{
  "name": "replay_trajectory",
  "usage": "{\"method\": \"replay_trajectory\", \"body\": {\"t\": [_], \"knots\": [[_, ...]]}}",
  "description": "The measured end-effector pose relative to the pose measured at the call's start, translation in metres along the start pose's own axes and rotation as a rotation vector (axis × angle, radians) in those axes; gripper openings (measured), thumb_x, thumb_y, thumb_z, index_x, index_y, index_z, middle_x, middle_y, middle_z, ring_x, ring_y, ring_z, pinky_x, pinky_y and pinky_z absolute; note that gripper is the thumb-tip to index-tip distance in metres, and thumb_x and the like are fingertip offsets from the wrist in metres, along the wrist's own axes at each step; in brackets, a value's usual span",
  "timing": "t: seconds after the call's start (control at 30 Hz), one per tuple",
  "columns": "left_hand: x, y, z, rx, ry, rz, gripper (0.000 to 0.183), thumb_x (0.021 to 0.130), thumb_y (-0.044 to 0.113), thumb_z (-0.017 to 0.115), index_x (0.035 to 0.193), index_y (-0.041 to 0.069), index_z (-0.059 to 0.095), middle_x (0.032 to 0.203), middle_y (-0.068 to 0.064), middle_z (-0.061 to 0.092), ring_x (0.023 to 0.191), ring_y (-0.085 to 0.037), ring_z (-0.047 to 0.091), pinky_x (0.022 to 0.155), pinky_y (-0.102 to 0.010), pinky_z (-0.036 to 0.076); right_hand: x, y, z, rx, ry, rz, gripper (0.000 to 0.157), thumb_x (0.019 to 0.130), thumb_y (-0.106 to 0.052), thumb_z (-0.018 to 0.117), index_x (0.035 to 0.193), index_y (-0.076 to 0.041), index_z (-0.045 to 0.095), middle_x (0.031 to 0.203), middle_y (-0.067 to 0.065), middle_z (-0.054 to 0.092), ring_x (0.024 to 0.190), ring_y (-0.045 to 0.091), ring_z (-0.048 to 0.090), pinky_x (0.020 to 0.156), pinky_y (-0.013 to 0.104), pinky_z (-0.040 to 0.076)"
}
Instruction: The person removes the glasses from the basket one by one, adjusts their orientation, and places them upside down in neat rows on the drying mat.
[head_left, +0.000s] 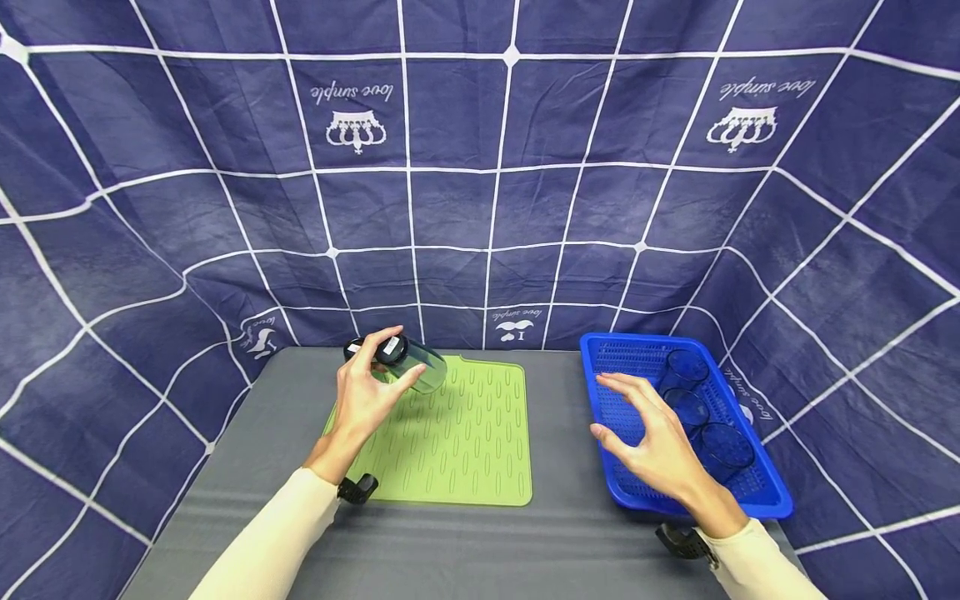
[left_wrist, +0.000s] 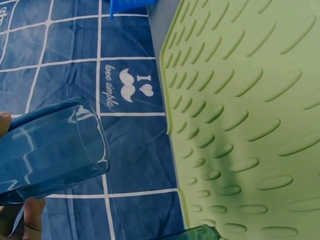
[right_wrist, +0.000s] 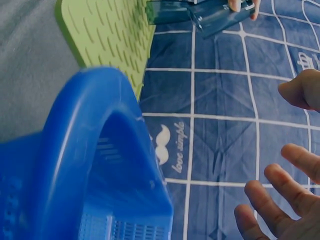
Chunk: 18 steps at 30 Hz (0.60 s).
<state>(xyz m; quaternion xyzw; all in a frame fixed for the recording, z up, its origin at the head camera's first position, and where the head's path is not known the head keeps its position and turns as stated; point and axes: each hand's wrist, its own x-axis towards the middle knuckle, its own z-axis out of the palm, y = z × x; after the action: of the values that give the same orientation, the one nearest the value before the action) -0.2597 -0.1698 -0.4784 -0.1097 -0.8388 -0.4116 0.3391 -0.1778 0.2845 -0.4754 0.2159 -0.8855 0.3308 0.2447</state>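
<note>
My left hand [head_left: 365,396] grips a clear glass jar [head_left: 423,371] with a black lid [head_left: 392,349], tilted above the green mat. In the left wrist view, the jar [left_wrist: 55,150] lies across at a slant, fingers around its hidden end. Behind that hand a second black lid [head_left: 352,347] shows; the second jar's glass [right_wrist: 170,12] stands on the mat in the right wrist view. My right hand [head_left: 656,446] is held over the near left side of the blue basket [head_left: 611,467], thumb and fingers spread, nothing between them. Inside the basket are three clear glass vessels [head_left: 726,446].
The light green ribbed mat [head_left: 465,450] lies left of the basket on a grey table [head_left: 450,550]. A navy cloth with white grid lines [head_left: 465,208] hangs behind and at both sides. A dark wrist camera [head_left: 358,489] sits under the left wrist.
</note>
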Motion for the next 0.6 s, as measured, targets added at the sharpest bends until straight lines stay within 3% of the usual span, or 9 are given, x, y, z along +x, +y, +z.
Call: {"method": "replay_trajectory", "body": {"t": [0.3, 0.6], "knots": [[0.002, -0.011, 0.006, 0.025, -0.022, -0.014, 0.076, 0.083, 0.024, 0.108, 0.151, 0.024, 0.075, 0.128, -0.011, 0.087, 0.083, -0.029, 0.076, 0.078, -0.047, 0.063, -0.003, 0.012, -0.013, -0.045, 0.030, -0.007, 0.076, 0.085, -0.012, 0.101, 0.156, -0.016, 0.073, 0.154, 0.007, 0.073, 0.144, 0.032, 0.066, 0.125, 0.000, 0.026], [0.006, -0.020, 0.013, 0.058, -0.041, -0.036, 0.077, 0.083, 0.027, 0.109, 0.152, 0.026, 0.075, 0.118, -0.011, 0.085, 0.078, -0.031, 0.070, 0.076, -0.031, 0.050, -0.010, 0.029, -0.026, -0.081, 0.055, 0.000, 0.077, 0.083, -0.010, 0.101, 0.155, -0.013, 0.073, 0.154, 0.012, 0.073, 0.143, 0.033, 0.063, 0.126, 0.000, 0.024]]}}
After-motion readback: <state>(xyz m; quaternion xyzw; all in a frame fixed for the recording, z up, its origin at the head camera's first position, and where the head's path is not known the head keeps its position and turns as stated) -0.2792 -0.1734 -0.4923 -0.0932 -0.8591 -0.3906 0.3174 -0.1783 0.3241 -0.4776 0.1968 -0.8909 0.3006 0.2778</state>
